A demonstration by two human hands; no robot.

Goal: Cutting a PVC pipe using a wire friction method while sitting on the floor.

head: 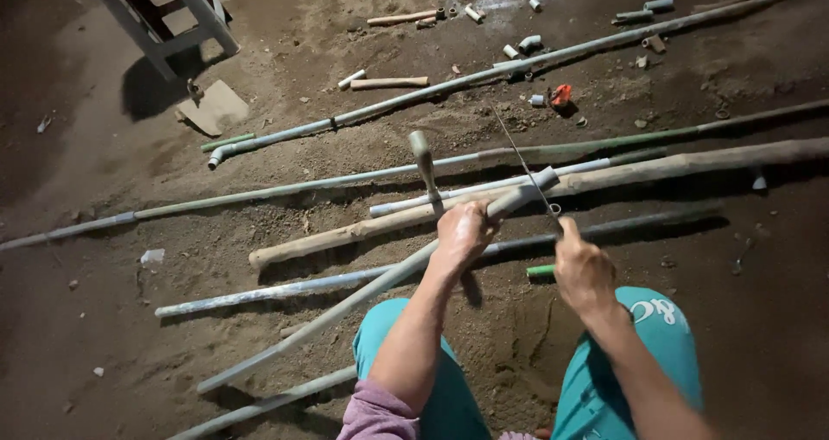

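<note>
The left hand (462,233) is closed around a grey pipe (363,293), lifted aslant above the wooden pole (604,179) on the floor. Right of it, the right hand (583,272) grips a thin saw blade (522,164) crossing the pipe's end.

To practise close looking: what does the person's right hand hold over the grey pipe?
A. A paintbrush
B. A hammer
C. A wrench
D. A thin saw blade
D: the right hand grips one end of a thin, dark blade that slants across the pipe, which the left hand holds near its raised end.
</note>
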